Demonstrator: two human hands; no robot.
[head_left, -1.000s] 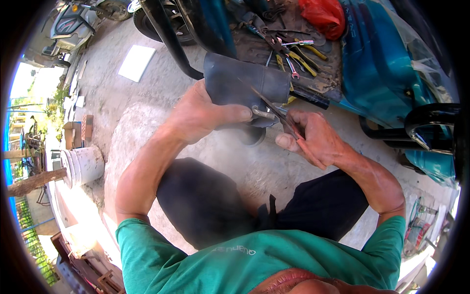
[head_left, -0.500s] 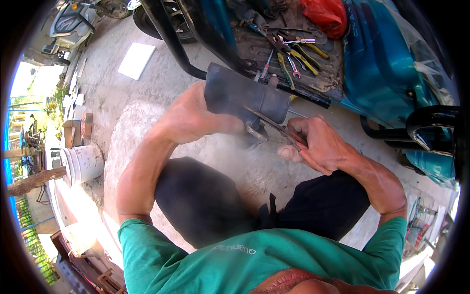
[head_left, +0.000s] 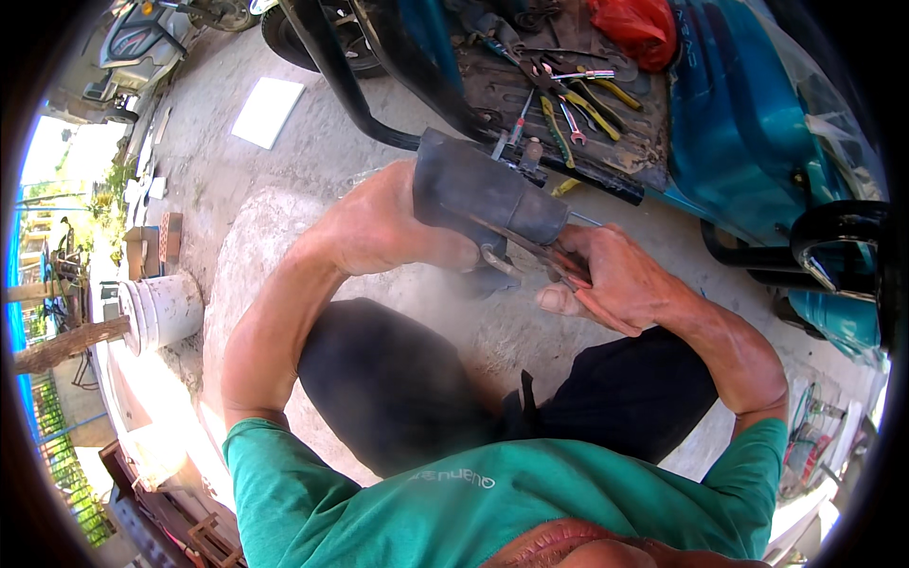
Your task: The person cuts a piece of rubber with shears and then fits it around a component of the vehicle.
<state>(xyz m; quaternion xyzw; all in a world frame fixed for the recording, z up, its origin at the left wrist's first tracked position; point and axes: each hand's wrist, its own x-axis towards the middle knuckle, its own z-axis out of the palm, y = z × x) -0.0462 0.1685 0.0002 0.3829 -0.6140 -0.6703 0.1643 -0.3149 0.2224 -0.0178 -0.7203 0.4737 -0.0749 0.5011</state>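
My left hand (head_left: 393,227) is closed around the near left side of a dark rubber tube-like piece (head_left: 473,185), with the thumb along its lower edge. The piece is wide and slightly tapered, with a raised band near its right end. A curved metal hook-like part (head_left: 499,262) sticks out beneath it. My right hand (head_left: 620,279) grips an orange-handled hand tool (head_left: 595,301) with long thin dark jaws. Those jaws lie against the underside of the rubber piece; pliers or scissors, I cannot tell. My right fingers partly hide the handles.
A vehicle footboard (head_left: 634,156) ahead carries several pliers and wrenches (head_left: 571,104) and a red plastic bag (head_left: 636,33). Black frame tubes (head_left: 365,114) and a teal body panel (head_left: 748,123) stand close. A white sheet (head_left: 268,113) and a white bucket (head_left: 166,312) are at the left.
The rubber piece has shifted a little right and down in the view and tilted, along with my left hand. My right hand has stayed almost still, with its grip unchanged.
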